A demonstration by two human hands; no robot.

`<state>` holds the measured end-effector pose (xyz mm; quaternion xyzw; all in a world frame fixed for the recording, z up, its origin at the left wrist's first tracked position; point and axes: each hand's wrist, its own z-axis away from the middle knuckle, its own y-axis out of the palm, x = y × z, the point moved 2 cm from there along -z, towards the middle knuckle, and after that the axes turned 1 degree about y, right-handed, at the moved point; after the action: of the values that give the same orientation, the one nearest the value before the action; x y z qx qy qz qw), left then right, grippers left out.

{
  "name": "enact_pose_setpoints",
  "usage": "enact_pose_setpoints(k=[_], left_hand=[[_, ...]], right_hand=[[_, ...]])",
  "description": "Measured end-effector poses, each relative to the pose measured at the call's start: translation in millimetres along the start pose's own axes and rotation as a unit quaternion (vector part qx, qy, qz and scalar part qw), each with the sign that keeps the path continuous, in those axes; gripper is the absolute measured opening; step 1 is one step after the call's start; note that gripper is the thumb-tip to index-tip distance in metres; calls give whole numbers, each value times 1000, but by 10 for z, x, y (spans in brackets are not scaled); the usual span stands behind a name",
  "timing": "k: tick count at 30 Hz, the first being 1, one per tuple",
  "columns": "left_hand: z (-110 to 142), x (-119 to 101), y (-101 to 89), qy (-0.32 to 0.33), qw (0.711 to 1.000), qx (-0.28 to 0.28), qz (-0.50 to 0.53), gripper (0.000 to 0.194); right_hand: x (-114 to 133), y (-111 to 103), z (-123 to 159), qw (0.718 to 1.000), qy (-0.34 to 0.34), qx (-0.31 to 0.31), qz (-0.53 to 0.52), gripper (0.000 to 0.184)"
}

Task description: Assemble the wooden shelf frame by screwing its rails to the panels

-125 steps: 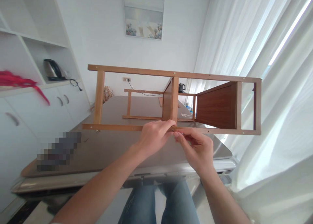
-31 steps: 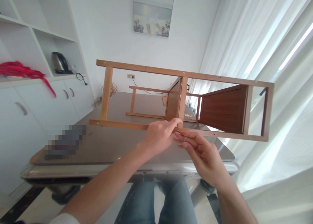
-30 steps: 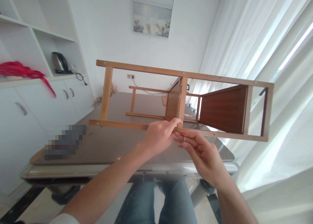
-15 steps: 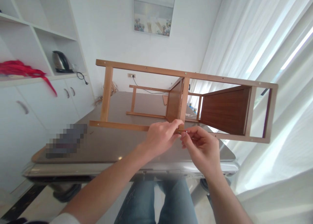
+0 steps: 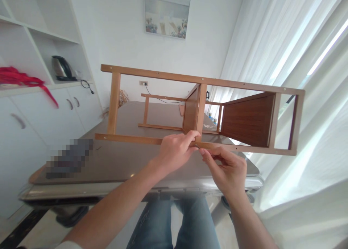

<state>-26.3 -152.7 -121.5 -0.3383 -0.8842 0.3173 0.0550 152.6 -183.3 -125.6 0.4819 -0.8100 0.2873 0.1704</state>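
The left hand (image 5: 175, 149) is clamped on the lower rail of the brown wooden shelf frame (image 5: 201, 113), which lies on its side on the grey-topped bench (image 5: 122, 165), extending to both sides of the hand. Immediately right of it, the right hand (image 5: 227, 165) has thumb and forefinger nearly together at the rail; whether they grip anything cannot be determined. A small metal fastener (image 5: 197, 146) sits between the hands.

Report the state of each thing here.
Wooden rack: on its side
Left hand: gripping rack
Right hand: fingers bent, grip unclear
Kettle: upright, lid unclear
Kettle's plug: unplugged
Socket's plug: plugged in
Cabinet doors: shut
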Motion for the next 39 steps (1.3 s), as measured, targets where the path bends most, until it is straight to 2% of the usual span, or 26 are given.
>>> enact_pose_setpoints(k=[7, 11, 12, 19, 26, 29, 34, 39], left_hand=[[0, -15, 0, -2, 1000, 1, -5, 32], [0, -23, -11, -4, 1000, 5, -4, 30], [0, -25, -12, -5, 1000, 8, -4, 31], [3, -27, -28, -18, 1000, 21, 4, 33], [20, -16, -45, -14, 1000, 17, 17, 30], [22, -19, -44, -11, 1000, 15, 16, 27], [21, -23, -32, -16, 1000, 21, 13, 30], [28, -30, -12, -9, 1000, 27, 11, 31]], right_hand=[[63, 29, 25, 998, 53, 27, -6, 35], [62, 24, 22, 993, 97, 18, -64, 16], [64, 22, 20, 992, 100, 24, -77, 17], [90, 17, 31, 983, 90, 122, -103, 13], [72, -44, 52, 973, 52, 202, -96, 21], [56, -44, 37, 979, 30, 187, -81, 18], [72, -27, 15, 994, -11, 109, -7, 6], [90, 0, -7, 998, -18, 67, 9, 13]])
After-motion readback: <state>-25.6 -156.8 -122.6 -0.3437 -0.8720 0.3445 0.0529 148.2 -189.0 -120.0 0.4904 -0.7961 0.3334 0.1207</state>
